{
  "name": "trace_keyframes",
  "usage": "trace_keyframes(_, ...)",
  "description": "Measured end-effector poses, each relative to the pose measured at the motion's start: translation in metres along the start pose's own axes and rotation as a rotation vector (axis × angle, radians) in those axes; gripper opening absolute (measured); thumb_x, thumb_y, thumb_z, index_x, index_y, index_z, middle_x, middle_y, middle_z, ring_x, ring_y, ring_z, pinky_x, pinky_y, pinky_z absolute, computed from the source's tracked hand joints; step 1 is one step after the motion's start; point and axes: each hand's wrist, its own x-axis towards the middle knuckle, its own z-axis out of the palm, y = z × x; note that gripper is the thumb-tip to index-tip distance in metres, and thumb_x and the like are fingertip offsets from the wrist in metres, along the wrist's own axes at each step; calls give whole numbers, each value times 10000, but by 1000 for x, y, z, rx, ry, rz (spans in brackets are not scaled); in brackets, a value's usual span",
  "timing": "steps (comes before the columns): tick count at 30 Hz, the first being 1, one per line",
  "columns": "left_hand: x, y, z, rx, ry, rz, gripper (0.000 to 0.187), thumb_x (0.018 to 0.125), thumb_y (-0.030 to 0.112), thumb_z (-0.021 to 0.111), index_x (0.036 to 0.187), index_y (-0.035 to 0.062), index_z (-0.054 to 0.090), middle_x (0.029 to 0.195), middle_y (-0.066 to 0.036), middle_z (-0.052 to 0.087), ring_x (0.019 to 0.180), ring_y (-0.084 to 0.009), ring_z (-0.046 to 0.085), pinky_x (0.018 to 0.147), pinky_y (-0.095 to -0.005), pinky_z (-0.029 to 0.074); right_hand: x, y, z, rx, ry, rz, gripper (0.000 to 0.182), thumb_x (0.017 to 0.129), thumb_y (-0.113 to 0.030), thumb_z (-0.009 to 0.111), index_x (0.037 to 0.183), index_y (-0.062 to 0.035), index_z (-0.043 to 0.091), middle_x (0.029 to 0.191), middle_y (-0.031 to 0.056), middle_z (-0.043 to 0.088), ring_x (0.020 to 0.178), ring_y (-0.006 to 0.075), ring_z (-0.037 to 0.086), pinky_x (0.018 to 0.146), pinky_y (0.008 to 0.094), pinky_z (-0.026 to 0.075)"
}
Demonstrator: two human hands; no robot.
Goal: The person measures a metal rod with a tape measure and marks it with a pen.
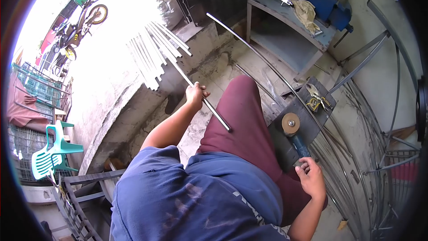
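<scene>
My left hand (195, 96) is closed around a thin, shiny metal tube (217, 117). The tube's near end lies over my thigh, and its far end reaches toward several cut tubes (154, 51) laid side by side on the bright ledge. My right hand (312, 178), thumb apart from its curled fingers, is right at the rear end of an angle grinder (299, 145). A tan disc (290, 123) faces up at the grinder's front. Beneath it is a dark plate (281, 149), crossed by a longer metal tube (272, 67).
A yellow tape measure (314, 104) and pliers (315, 90) lie on the plate. A metal workbench (278, 13) carries a blue vise (327, 2) and a cloth (304, 13). Long bars (356, 151) crowd the right-hand floor. A green plastic chair (55, 149) stands left; motorcycles (73, 31) are outside.
</scene>
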Motion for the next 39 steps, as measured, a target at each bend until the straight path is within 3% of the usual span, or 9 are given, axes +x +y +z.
trace_keyframes(5,-100,-3,12,-26,-81,-206,224,1112,220,567,1230,35,525,885,-132,651,623,-242,628,578,-393,542,8,2,4,12,-34,30,330,945,-101,820,1232,4,695,863,117,690,737,226,643,729,376,554)
trace_keyframes(8,-130,5,10,9,-64,-161,264,1156,286,504,1157,26,548,778,-63,558,627,-216,610,624,-388,576,14,5,8,19,-53,20,337,948,-102,816,1243,6,692,868,118,689,736,227,642,735,378,556)
trace_keyframes(15,18,6,-33,72,95,-34,352,1178,411,493,1089,82,579,766,-18,525,535,-174,553,593,-374,596,19,8,3,21,-67,26,358,947,-106,817,1262,4,688,887,122,692,761,225,647,737,376,554)
trace_keyframes(24,-1,-13,-48,65,-86,-122,409,1207,417,406,1194,36,555,790,-75,601,658,-280,655,655,-451,602,11,24,5,50,-66,95,374,932,-93,824,1264,12,687,895,113,702,760,213,653,731,367,558)
trace_keyframes(27,-67,19,-24,-182,-360,-237,283,1180,348,497,1179,75,575,931,-116,686,959,-335,723,957,-498,597,20,18,9,50,-61,61,373,935,-94,823,1265,13,686,896,115,702,754,219,657,731,370,560)
trace_keyframes(28,-118,48,-7,-394,-758,-384,270,1159,352,560,1144,92,632,1080,-125,733,1149,-339,704,1109,-524,530,20,13,11,50,-67,63,373,936,-95,822,1266,13,685,896,117,702,752,222,658,732,372,561)
trace_keyframes(30,-180,66,17,-421,-990,-405,300,1135,395,614,1204,120,711,1342,-126,743,1266,-331,680,1154,-533,494,34,-6,22,53,-52,-6,412,945,-95,816,1316,-3,661,884,115,687,748,228,654,738,381,564)
trace_keyframes(35,-286,45,76,-246,-1444,-775,485,1170,467,507,1443,75,594,1465,-173,668,1246,-334,725,1079,-441,573,84,-63,71,280,20,-416,731,949,-63,774,1623,-98,494,1067,127,695,893,222,698,821,362,573)
trace_keyframes(39,-310,51,100,130,-1472,-809,653,1187,544,416,1371,-53,604,1280,-224,755,878,-320,796,870,-402,635,115,-32,99,704,-126,-415,442,1019,-255,779,1403,-45,722,1267,144,730,1061,229,735,917,377,600)
